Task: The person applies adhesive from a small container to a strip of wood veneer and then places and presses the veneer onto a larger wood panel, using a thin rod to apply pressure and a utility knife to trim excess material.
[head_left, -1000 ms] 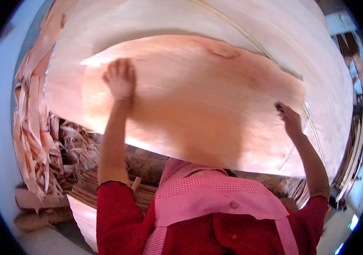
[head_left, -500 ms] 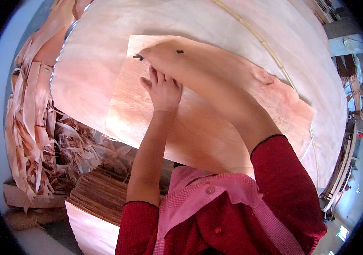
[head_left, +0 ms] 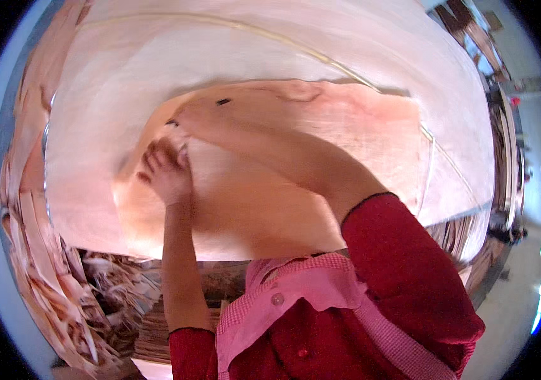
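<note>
An orange-pink veneer sheet with an irregular top edge lies on a large pale sheet. My right forearm crosses it to the upper left, where my right hand is closed on a small dark object, blurred by motion. Just below it, my left hand rests on the veneer with fingers apart. A small black patch shows on the veneer.
A thin light strip crosses the pale sheet. Torn veneer scraps hang and pile at left and below. A stack of sheets sits under the front edge. More stacked boards stand along the right.
My right hand has swept from the right side to the upper left, beside my left hand. My left hand has moved down and leftward since half a second ago, and the view has shifted.
</note>
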Tool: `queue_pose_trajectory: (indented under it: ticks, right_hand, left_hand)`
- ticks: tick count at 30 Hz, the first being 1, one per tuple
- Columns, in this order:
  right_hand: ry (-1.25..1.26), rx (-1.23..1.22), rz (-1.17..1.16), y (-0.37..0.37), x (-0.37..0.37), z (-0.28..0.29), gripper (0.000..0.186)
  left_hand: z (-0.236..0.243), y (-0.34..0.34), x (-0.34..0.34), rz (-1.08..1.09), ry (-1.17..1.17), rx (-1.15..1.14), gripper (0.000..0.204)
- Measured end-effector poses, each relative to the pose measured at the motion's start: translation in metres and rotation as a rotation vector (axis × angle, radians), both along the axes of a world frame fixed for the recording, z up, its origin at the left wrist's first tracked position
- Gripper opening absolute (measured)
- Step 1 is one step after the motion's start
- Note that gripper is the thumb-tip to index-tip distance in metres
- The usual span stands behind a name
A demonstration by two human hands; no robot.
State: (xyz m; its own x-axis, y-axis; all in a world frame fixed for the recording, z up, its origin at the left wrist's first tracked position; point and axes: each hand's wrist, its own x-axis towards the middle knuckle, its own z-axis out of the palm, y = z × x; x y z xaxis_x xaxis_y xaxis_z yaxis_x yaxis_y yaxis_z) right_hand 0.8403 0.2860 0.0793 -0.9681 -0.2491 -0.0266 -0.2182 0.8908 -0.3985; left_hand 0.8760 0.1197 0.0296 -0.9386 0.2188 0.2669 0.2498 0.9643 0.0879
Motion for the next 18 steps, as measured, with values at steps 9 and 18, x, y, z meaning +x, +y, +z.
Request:
queue_pose_trajectory:
  ticks: [9,18]
  right_hand:
    - [-0.049,0.217,-0.255,0.134,0.093,0.01,0.026]
    - [0.144,0.203,-0.181,0.16,0.125,-0.001,0.028]
  left_hand:
    - [-0.003,-0.001,0.001,-0.058,0.133,0.032,0.06]
    - [0.013,0.045,0.011,-0.486,-0.028,-0.15,0.047]
